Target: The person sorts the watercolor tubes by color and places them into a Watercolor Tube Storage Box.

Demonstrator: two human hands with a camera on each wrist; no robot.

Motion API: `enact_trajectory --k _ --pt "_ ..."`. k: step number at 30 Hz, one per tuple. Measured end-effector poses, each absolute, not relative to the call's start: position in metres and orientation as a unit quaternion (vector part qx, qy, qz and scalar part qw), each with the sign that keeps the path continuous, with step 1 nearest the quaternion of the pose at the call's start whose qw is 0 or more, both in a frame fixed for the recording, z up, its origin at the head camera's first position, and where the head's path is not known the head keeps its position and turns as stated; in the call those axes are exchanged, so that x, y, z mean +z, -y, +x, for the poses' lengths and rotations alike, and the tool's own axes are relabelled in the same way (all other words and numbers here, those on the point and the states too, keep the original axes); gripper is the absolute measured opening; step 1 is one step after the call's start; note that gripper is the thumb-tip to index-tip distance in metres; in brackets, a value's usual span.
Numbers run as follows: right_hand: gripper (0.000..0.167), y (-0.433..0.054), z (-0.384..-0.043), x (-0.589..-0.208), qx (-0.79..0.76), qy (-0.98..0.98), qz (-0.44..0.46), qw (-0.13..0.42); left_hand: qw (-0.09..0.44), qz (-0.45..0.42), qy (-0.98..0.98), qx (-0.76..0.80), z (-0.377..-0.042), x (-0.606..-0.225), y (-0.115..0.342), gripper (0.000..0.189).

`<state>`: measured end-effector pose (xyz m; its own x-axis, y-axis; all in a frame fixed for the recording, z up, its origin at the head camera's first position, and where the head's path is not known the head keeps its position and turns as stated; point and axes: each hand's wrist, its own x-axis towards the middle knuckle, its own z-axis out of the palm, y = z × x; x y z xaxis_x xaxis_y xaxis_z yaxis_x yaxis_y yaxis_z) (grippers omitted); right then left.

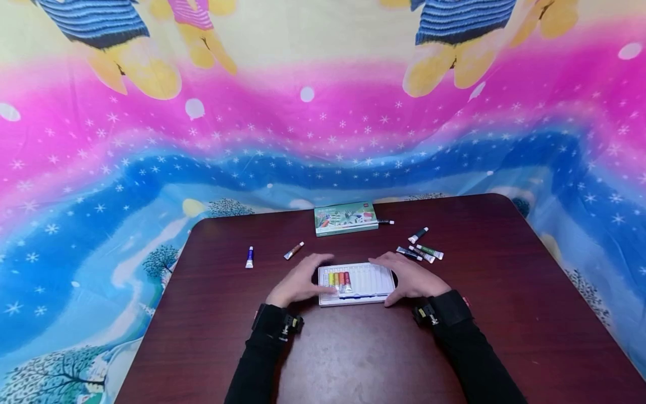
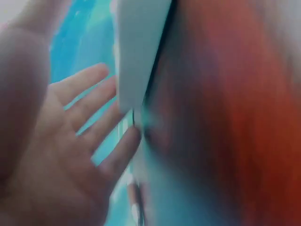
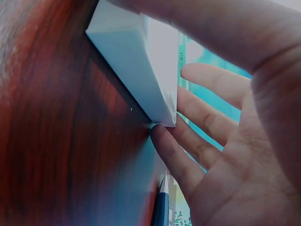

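Note:
A white paint tray (image 1: 370, 279) lies on the table between my hands. Several paint tubes (image 1: 339, 281) in yellow, orange and red fill slots on its left side, and a thin blue strip (image 1: 353, 296) runs along its near side. My left hand (image 1: 301, 280) holds the left end, its thumb over the near left part and its fingers spread at the far corner. At the right end my right hand (image 1: 415, 276) spans the tray, thumb at the near corner and forefinger at the far edge. In the right wrist view the little finger (image 3: 176, 160) meets the tray's bottom corner.
Behind the tray lies a green illustrated box (image 1: 345, 219) with a small tube (image 1: 386, 222) beside it. Loose tubes lie around: blue (image 1: 249, 257) and brown (image 1: 294, 250) at left, dark (image 1: 418, 234) and green (image 1: 430, 251) at right. A printed cloth (image 1: 323, 129) hangs behind the table (image 1: 504, 252).

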<state>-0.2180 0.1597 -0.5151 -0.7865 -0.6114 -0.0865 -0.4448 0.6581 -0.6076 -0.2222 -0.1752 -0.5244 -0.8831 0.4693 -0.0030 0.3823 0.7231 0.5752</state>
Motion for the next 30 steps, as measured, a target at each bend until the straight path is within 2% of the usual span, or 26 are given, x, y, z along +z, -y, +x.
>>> enact_trajectory --k 4,5,7,11,13,18,20,28,30 --pt "0.102 -0.159 -0.218 -0.514 -0.296 -0.896 -0.295 0.149 -0.093 0.133 -0.955 0.248 -0.231 -0.52 0.214 0.057" --pt "0.102 -0.159 -0.219 -0.514 -0.296 -0.896 -0.297 0.149 -0.125 0.092 -0.96 0.231 -0.232 -0.519 0.225 0.051" --pt "0.103 -0.159 -0.219 -0.515 -0.295 -0.896 -0.297 0.149 -0.154 0.012 -0.965 0.212 -0.23 -0.52 0.246 0.044" --pt "0.104 -0.161 -0.22 -0.516 -0.291 -0.898 -0.295 0.146 -0.122 -0.067 -0.971 0.193 -0.224 -0.523 0.273 0.04" --pt "0.104 -0.161 -0.221 -0.517 -0.293 -0.899 -0.291 0.148 -0.118 -0.068 -0.972 0.192 -0.222 -0.525 0.278 0.036" --pt "0.104 -0.161 -0.221 -0.518 -0.297 -0.897 -0.288 0.152 -0.157 -0.047 -0.967 0.197 -0.223 -0.524 0.278 0.025" --pt "0.104 -0.161 -0.221 -0.518 -0.296 -0.898 -0.288 0.152 -0.153 -0.042 -0.966 0.203 -0.222 -0.522 0.275 0.024" --pt "0.103 -0.161 -0.219 -0.515 -0.294 -0.898 -0.289 0.15 -0.047 -0.021 -0.966 0.253 -0.218 -0.507 0.266 0.036" --pt "0.103 -0.161 -0.219 -0.514 -0.296 -0.897 -0.29 0.15 -0.042 -0.011 -0.957 0.286 -0.22 -0.503 0.263 0.037"
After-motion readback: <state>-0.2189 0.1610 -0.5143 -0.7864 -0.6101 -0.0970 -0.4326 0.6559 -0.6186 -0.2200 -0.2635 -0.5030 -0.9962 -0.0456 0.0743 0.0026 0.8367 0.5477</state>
